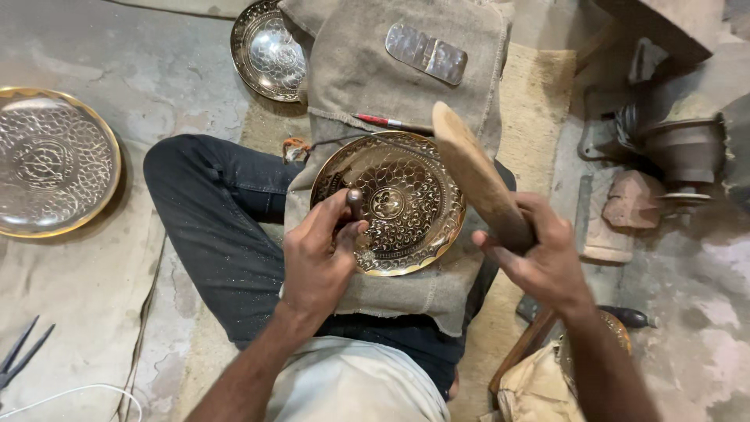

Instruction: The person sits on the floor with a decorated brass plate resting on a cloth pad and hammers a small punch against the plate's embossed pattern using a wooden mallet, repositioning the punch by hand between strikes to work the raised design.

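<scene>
An engraved brass plate [406, 168] lies on a burlap cloth [367, 70] spread over my lap. My left hand [316, 262] grips a short metal punch [355, 205], whose tip rests on the plate just left of its centre. My right hand [539, 250] holds a wooden mallet [476, 176] by its handle. The mallet's head is raised above the plate's right side.
A second engraved plate [55, 160] lies on the floor at far left, another [266, 51] at top centre. A flat metal piece [426, 53] and a red pencil [387, 122] rest on the burlap. Scissors [19, 355] lie bottom left. Metal vessels [680, 148] stand at right.
</scene>
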